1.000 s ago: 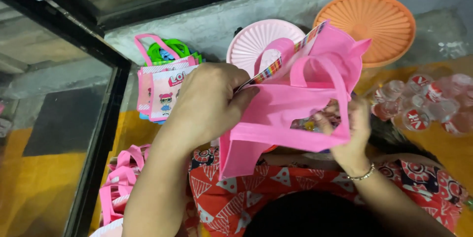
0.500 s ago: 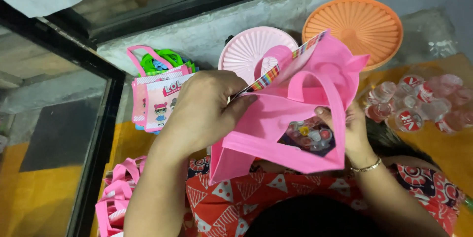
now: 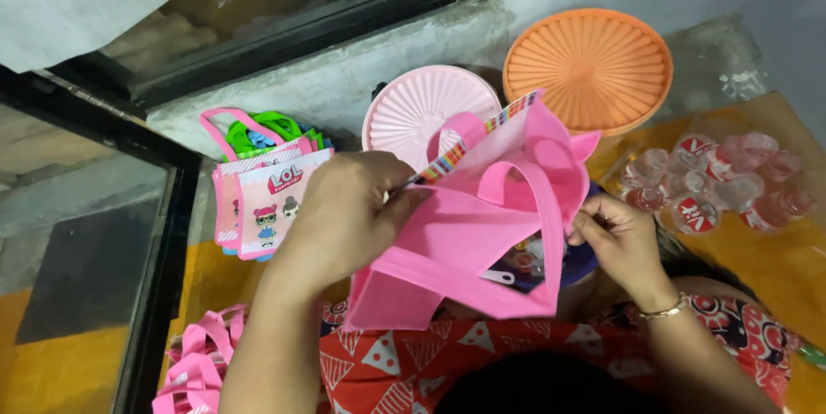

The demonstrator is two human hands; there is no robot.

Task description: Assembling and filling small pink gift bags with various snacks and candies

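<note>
Head view: left hand pinches the striped edge of a pink bag, fingers closed on it. Right hand grips the bag's opposite rim, holding the mouth open between both hands. Beyond the left hand, a stack of printed bags. Past the right hand, sealed water cups. Farther off, pink lid and orange lid.

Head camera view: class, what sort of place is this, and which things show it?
Probably a home floor used for packing party favours: the hands hold open a pink tote bag, more printed bags stand by the wall, and sealed water cups and round plastic lids lie nearby.
</note>
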